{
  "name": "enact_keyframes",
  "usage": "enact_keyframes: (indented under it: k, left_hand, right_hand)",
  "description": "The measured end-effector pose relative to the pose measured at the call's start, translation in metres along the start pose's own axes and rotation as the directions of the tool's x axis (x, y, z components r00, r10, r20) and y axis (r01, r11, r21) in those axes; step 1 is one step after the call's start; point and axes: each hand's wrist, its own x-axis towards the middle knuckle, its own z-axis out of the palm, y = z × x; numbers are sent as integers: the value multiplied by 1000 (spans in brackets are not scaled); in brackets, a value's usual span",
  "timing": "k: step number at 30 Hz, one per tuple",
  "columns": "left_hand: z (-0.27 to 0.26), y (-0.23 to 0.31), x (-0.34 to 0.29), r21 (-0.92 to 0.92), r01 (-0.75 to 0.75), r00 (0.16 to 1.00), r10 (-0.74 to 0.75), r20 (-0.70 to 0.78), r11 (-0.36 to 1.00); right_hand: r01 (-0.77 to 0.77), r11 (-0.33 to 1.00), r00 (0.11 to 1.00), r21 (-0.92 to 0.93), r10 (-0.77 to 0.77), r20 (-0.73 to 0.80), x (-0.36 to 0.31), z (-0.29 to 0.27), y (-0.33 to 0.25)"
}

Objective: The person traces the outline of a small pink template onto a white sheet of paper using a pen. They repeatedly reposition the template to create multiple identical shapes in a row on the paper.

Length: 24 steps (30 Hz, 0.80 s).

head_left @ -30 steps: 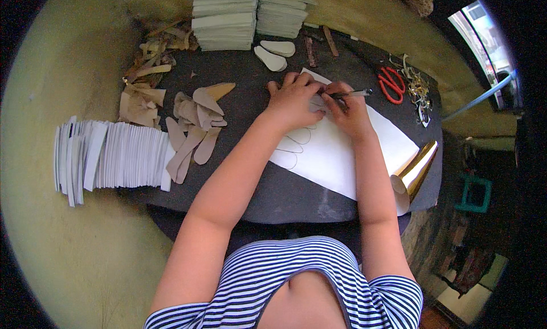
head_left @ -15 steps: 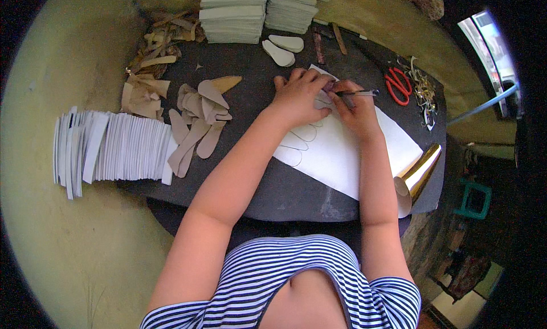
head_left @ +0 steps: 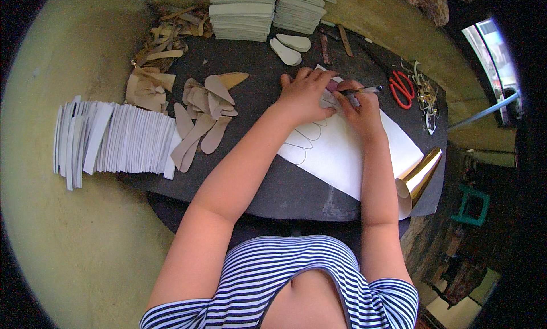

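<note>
A white sheet (head_left: 339, 158) lies at a slant across the dark tabletop, with several rounded sole-like outlines (head_left: 297, 146) drawn on its left part. My left hand (head_left: 305, 95) rests on the sheet's upper end, fingers and thumb spread over a small greyish template (head_left: 329, 98). The hands hide most of that template. Close beside it, my right hand (head_left: 363, 109) is closed around a pen (head_left: 367, 90), its back end pointing right. The pen tip is hidden by the fingers. At the lower right the sheet curls up, showing a shiny gold underside (head_left: 423, 174).
Red-handled scissors (head_left: 402, 90) lie to the right by thin offcuts (head_left: 427, 95). Beige sole-shaped pieces (head_left: 202, 115) and a long row of white strips (head_left: 128, 138) are at left. White stacks (head_left: 242, 15), two loose soles (head_left: 286, 51) and brown scraps (head_left: 151, 84) lie farther back.
The whole view has shifted slightly, with the table's things appearing a little to the right. Both hands stay at the same part of the sheet; the pen remains in my right hand.
</note>
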Motion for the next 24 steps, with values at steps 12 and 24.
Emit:
enact_keyframes:
  k: [12, 24]
  left_hand:
    - [-3, 3, 3, 129, -17, 1000, 18, -8, 991]
    - [-16, 0, 0, 127, 46, 998, -52, 41, 991]
  right_hand:
    - [49, 998, 998, 48, -48, -31, 2, 6, 8]
    - [32, 997, 999, 66, -30, -37, 3, 5, 2]
